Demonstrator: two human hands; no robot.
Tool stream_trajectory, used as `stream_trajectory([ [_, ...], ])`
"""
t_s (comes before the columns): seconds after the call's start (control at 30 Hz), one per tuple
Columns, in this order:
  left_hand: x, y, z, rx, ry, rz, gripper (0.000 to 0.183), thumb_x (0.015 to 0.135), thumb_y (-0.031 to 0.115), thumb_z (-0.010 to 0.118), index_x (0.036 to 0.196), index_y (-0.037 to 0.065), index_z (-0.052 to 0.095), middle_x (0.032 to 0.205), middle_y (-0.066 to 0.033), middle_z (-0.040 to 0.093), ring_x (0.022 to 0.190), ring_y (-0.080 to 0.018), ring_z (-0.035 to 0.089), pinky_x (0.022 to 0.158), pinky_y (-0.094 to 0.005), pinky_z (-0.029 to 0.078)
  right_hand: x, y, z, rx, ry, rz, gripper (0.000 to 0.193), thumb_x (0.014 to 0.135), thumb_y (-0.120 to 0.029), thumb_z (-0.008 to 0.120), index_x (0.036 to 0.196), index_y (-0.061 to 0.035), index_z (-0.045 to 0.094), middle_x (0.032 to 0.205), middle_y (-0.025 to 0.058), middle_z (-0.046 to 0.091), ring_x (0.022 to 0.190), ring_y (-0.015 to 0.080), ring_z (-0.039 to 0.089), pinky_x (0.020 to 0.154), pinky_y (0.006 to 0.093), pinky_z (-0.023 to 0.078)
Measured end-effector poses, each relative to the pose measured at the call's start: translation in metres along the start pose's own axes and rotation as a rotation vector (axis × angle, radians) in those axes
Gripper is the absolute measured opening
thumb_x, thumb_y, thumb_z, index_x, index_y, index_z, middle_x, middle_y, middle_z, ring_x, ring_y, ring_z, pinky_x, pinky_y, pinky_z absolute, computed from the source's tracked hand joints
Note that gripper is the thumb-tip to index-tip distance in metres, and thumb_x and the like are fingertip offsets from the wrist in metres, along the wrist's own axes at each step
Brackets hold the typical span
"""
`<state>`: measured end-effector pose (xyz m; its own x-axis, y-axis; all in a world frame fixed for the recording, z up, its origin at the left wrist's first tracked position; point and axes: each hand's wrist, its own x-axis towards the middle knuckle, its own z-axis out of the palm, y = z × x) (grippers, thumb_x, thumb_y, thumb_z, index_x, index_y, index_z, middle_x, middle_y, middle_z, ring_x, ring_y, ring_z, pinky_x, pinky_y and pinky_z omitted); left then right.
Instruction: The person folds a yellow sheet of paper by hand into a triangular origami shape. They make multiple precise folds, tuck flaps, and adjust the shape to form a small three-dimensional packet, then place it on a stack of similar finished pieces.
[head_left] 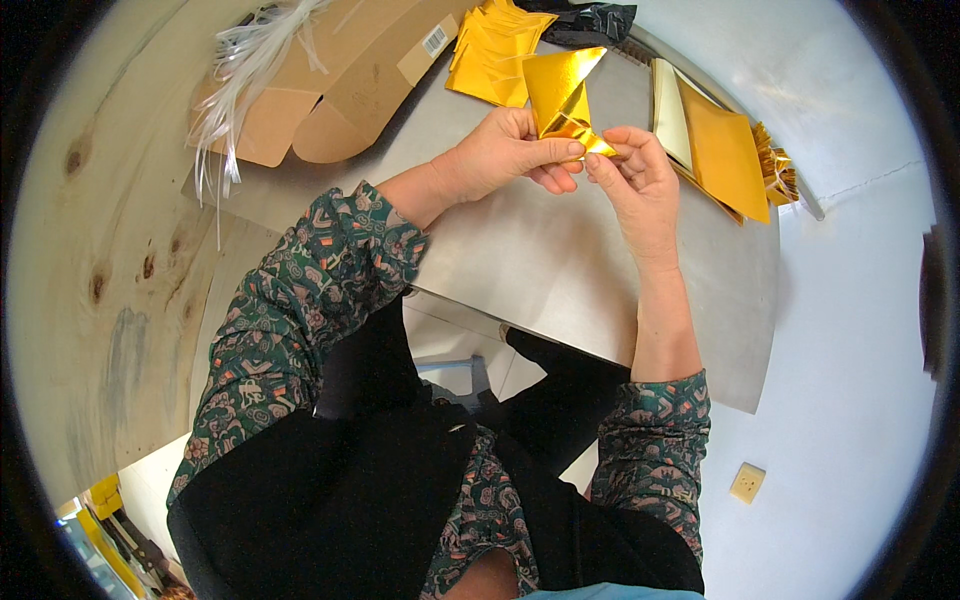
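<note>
Shiny gold foil paper (560, 90), folded with a pointed upper corner, is held up between my two hands over the grey table. My left hand (507, 155) is closed on its lower left part, the thumb pressed across the front. At the lower right, my right hand (640, 180) pinches a narrow pointed end of the foil paper with thumb and fingertips. Part of the lower fold is hidden by my fingers. Just behind my left hand lies a fanned pile of folded gold papers (492, 55).
An open cardboard box (350, 80) stands at the far left, with white plastic strips (245, 90) hanging over it. At the right lies a stack of gold sheets (725, 150) beside a bundle of folded gold pieces (775, 172). A black plastic bag (595, 24) sits at the back. The metal table (520, 265) ends near my lap.
</note>
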<state>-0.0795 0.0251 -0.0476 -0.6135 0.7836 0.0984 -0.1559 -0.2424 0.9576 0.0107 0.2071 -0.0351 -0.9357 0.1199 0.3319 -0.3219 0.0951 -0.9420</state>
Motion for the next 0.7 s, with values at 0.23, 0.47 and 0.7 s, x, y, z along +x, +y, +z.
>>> stream_trajectory([
  [0.23,0.0002,-0.0056,0.0040,0.064,0.043,0.056,0.025,0.098,0.023,0.065,0.112,0.003,0.066,0.095,-0.0027,0.071,0.077,-0.0101,0.070,0.069,-0.0233,0.058,0.0008,-0.0001,-0.0009,0.064,0.012,0.134,0.020,0.091,-0.014,0.072,0.106,-0.0030,0.063,0.091,0.0020,0.069,0.077,0.0083,0.061,0.072,0.0230,0.050],
  [0.47,0.0011,-0.0070,0.0086,0.063,0.057,0.083,0.026,0.098,0.022,0.064,0.113,0.001,0.066,0.096,-0.0046,0.071,0.074,-0.0086,0.069,0.069,-0.0227,0.058,-0.0006,0.0014,0.0000,0.039,0.025,0.174,0.015,0.093,-0.020,0.070,0.098,-0.0055,0.067,0.083,-0.0003,0.068,0.073,0.0070,0.059,0.069,0.0225,0.049],
  [0.7,0.0008,-0.0056,0.0090,0.041,0.035,0.067,0.026,0.098,0.022,0.063,0.114,0.001,0.066,0.096,-0.0062,0.071,0.074,-0.0087,0.069,0.069,-0.0227,0.059,0.0002,0.0020,0.0003,0.042,0.025,0.149,0.013,0.094,-0.017,0.068,0.095,-0.0043,0.067,0.082,0.0015,0.069,0.071,0.0074,0.060,0.068,0.0224,0.050],
])
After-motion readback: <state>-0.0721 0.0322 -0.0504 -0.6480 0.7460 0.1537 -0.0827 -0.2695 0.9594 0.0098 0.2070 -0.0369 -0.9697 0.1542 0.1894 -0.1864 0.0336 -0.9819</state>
